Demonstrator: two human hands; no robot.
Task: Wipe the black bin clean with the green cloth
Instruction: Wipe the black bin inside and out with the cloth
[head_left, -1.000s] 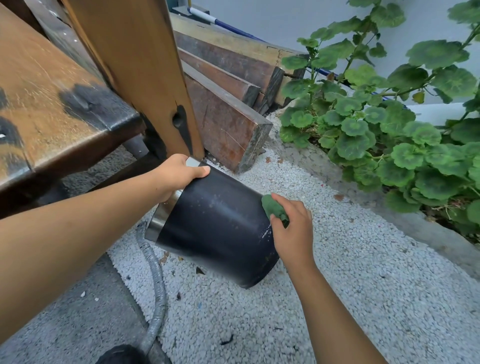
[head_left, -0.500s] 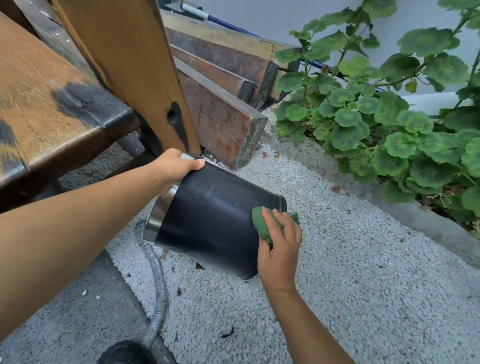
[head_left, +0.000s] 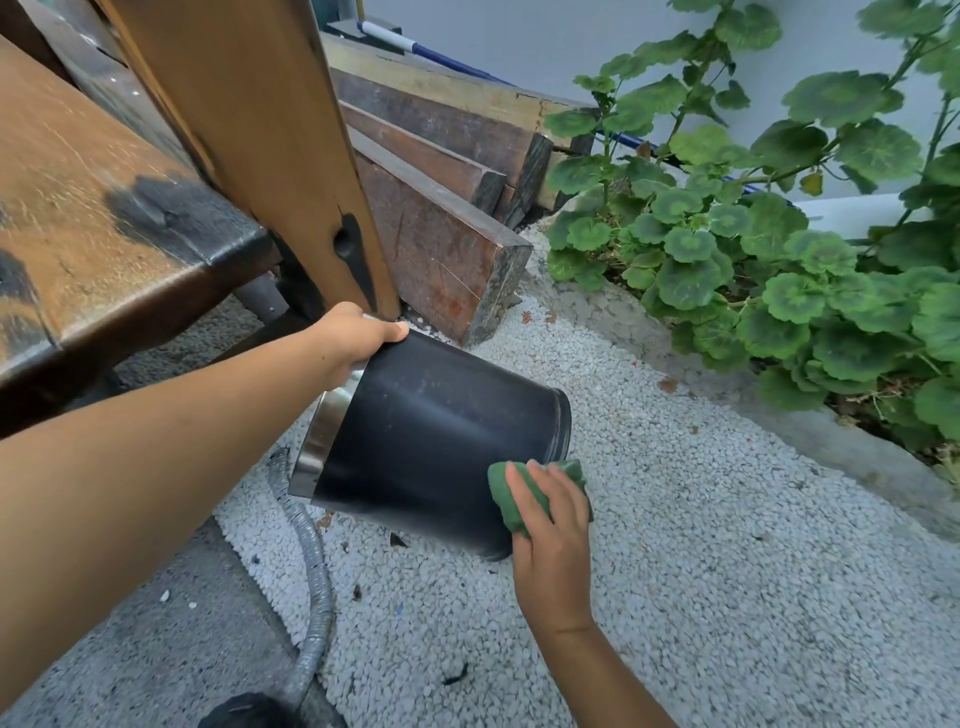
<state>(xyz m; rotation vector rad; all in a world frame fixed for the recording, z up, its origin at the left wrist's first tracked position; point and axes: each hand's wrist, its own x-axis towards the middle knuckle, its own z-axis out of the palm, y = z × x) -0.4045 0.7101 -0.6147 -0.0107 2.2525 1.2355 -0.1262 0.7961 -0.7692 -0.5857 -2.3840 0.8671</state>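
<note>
The black bin (head_left: 431, 436) is tipped on its side above the gravel, its silver rim facing left and its base pointing right. My left hand (head_left: 353, 340) grips that rim at the top, fingers curled over the edge. A bunched green cloth (head_left: 511, 491) lies against the bin's lower side near the base. My right hand (head_left: 550, 525) holds the cloth and presses it on the bin wall. The bin's inside is hidden.
A worn wooden bench (head_left: 104, 218) and an upright plank (head_left: 260, 130) stand at the left, with stacked timber beams (head_left: 447, 244) behind the bin. Leafy green plants (head_left: 769, 249) fill a raised bed on the right. A grey corrugated hose (head_left: 311, 587) runs over the white gravel (head_left: 727, 571).
My right hand has slid the green cloth down the bin's side from the upper edge near the base to the lower part. My left hand keeps its hold on the rim.
</note>
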